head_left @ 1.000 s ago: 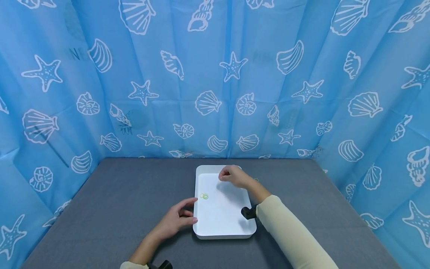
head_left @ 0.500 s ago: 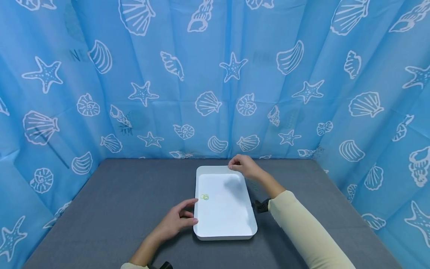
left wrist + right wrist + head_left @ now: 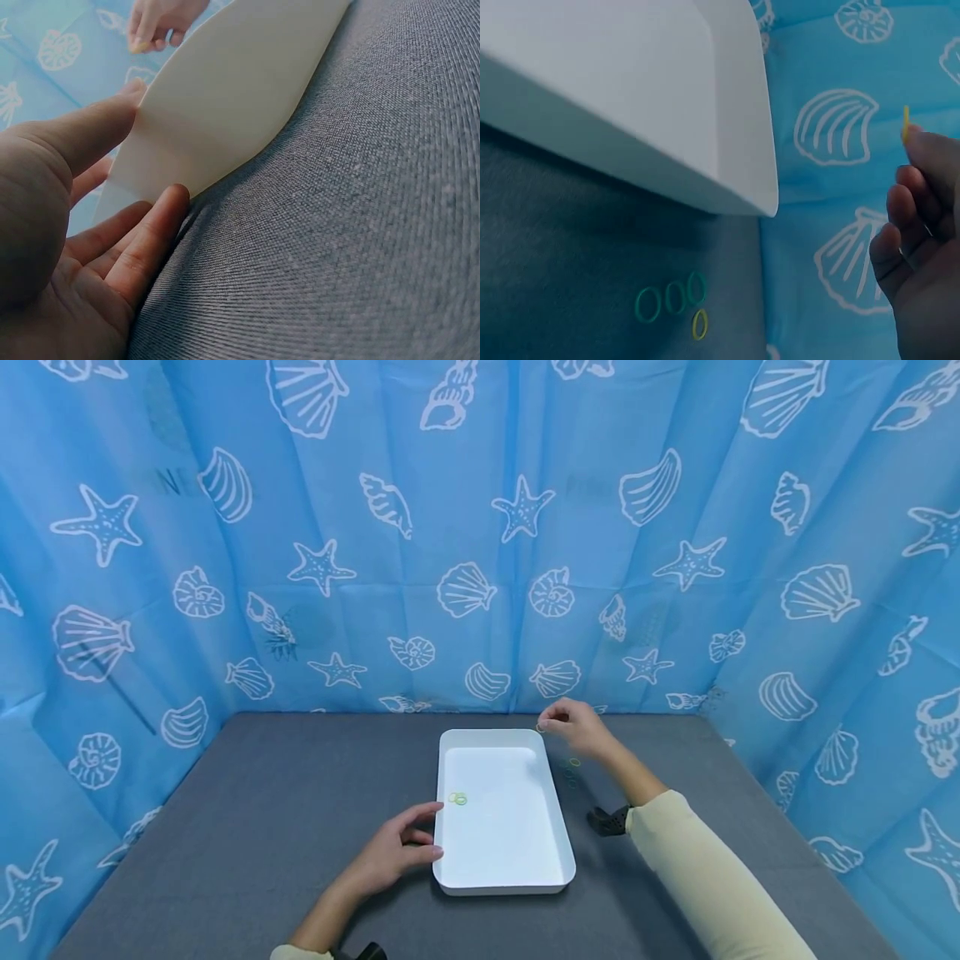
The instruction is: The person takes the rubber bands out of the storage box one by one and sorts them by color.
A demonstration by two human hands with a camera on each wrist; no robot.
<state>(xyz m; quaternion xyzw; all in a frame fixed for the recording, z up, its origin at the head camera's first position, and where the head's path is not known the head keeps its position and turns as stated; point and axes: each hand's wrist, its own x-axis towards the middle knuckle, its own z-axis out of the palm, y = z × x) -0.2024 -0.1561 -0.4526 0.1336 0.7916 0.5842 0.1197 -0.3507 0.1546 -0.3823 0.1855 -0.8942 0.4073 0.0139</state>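
Note:
My left hand (image 3: 390,852) rests its extended fingertips against the left wall of a shallow white tray (image 3: 502,889). In the left wrist view, the thumb (image 3: 112,120) lies at the tray's rim and another fingertip sits low on its outer wall, near the cloth. Beyond the tray's far right corner, my right hand (image 3: 581,727) is raised and pinches a thin yellow ring (image 3: 906,124) between thumb and finger. Inside the tray, near its left wall, lie small yellow-green rings (image 3: 458,799), overlapping each other.
On the grey cloth (image 3: 300,777) right of the tray lie another yellow ring (image 3: 700,325) and several green rings (image 3: 675,298). A blue curtain (image 3: 480,527) printed with white shells and starfish hangs behind and along both sides of the table.
My right hand has moved from above the tray's far part to the right, past its far right corner, and the yellow ring now shows at its fingertips. The left hand stays put.

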